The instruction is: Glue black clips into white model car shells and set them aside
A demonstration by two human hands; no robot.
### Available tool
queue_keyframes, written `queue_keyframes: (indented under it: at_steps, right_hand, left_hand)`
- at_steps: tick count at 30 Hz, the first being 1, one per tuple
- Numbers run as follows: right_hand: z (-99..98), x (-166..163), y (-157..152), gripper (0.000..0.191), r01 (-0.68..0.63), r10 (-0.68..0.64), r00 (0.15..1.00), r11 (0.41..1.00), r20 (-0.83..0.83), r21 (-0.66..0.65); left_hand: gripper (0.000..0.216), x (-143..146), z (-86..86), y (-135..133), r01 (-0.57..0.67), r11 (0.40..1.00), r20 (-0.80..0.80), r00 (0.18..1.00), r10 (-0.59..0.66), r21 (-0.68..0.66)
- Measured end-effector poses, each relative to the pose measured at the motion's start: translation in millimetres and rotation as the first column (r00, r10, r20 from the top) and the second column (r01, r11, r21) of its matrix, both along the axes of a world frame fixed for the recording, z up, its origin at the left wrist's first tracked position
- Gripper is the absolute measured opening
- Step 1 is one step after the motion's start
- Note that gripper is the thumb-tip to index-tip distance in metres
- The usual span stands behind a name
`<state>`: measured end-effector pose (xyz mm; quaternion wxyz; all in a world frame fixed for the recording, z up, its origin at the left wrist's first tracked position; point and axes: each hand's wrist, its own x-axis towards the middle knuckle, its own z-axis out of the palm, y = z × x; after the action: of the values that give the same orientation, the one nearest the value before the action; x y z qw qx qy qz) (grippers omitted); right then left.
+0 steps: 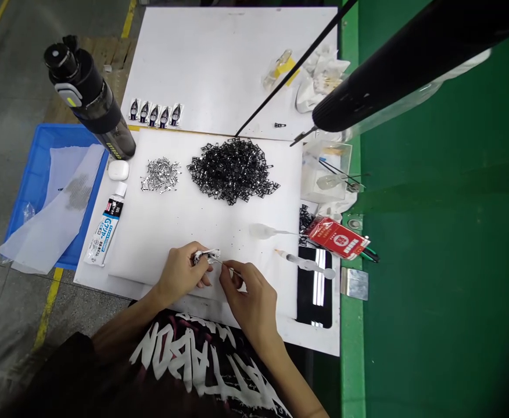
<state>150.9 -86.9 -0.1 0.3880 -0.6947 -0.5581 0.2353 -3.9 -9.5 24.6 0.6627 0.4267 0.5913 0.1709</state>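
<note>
My left hand point(183, 270) is closed on a small black-and-white part point(208, 254), pinched between the fingers just above the near half of the white board point(171, 226). Close beside it, my right hand point(254, 299) grips a thin stick-like tool point(233, 270), its tip angled toward that part. Whether the tip touches it I cannot tell. Farther out on the board are a pile of small black plastic pieces point(232, 171) and a smaller pile of silver metal pieces point(162, 175). Several similar black-and-white parts point(154, 115) stand in a row behind the board.
A dark water bottle point(93, 98), white case point(118, 170) and glue tube point(105, 226) stand left, beside a blue bin point(36, 168). Two droppers point(261, 231), a red box point(337, 237), a phone-like black slab point(313, 299) and a clear container point(324, 191) lie right. A black arm point(394, 64) overhangs.
</note>
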Motion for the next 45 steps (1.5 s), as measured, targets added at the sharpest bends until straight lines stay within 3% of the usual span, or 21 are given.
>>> queue_keyframes:
  at_steps: [10, 15, 21, 25, 28, 31, 33, 35, 38, 41, 45]
  right_hand:
    - [7.5, -4.3, -1.8, 0.029, -0.053, 0.055, 0.997, 0.998, 0.052, -0.024]
    - [9.8, 6.6, -11.5, 0.022, 0.069, -0.072, 0.996, 0.995, -0.045, -0.067]
    - [-14.4, 11.4, -17.9, 0.015, 0.203, -0.224, 0.950, 0.973, 0.218, 0.113]
    - [-28.9, 20.9, -43.9, 0.034, 0.257, -0.295, 0.914, 0.952, 0.280, 0.166]
    - [-37.4, 38.0, -71.2, 0.043, 0.346, -0.415, 0.803, 0.909, 0.428, 0.233]
    - [-45.2, 55.7, -89.1, 0.053, 0.445, -0.454, 0.736, 0.884, 0.502, 0.147]
    - [-50.2, 63.3, -95.5, 0.057, 0.489, -0.465, 0.770, 0.870, 0.438, 0.063]
    - [-54.7, 66.4, -100.8, 0.060, 0.558, -0.550, 0.772, 0.826, 0.320, 0.074]
    - [-58.9, 65.2, -109.9, 0.059, 0.670, -0.676, 0.709, 0.735, 0.203, 0.107]
    - [-59.9, 65.2, -116.7, 0.057, 0.757, -0.755, 0.652, 0.654, 0.075, 0.002]
    - [-61.3, 77.0, -115.2, 0.061, 0.789, -0.793, 0.609, 0.609, -0.026, -0.082]
  left_hand:
    - [0.014, -0.6, -3.1, -1.9, 0.003, 1.000, 0.005, 1.000, -0.003, 0.015]
    - [0.014, -1.2, -2.8, -2.6, 0.000, 1.000, 0.006, 1.000, 0.000, 0.007]
    - [0.010, -0.5, -4.6, -2.6, -0.009, 1.000, 0.004, 1.000, 0.009, 0.006]
    - [0.011, -1.4, -5.3, -3.3, -0.008, 1.000, 0.015, 1.000, 0.007, 0.011]
    - [0.012, -2.3, -5.0, -3.8, -0.004, 1.000, 0.016, 1.000, 0.004, 0.020]
    - [0.012, -3.0, -4.1, -4.5, 0.012, 0.999, 0.015, 1.000, -0.013, 0.040]
    - [0.014, -3.5, -3.7, -5.1, 0.023, 0.998, 0.005, 1.000, -0.023, 0.062]
    - [0.016, -4.1, -3.8, -5.8, 0.032, 0.996, -0.005, 0.999, -0.031, 0.085]
    - [0.018, -5.1, -5.5, -7.1, 0.037, 0.993, -0.019, 0.999, -0.036, 0.111]
    - [0.026, -5.6, -7.7, -8.1, 0.040, 0.991, -0.037, 0.999, -0.035, 0.126]
    - [0.036, -4.7, -8.1, -8.3, 0.037, 0.991, -0.050, 0.998, -0.031, 0.128]
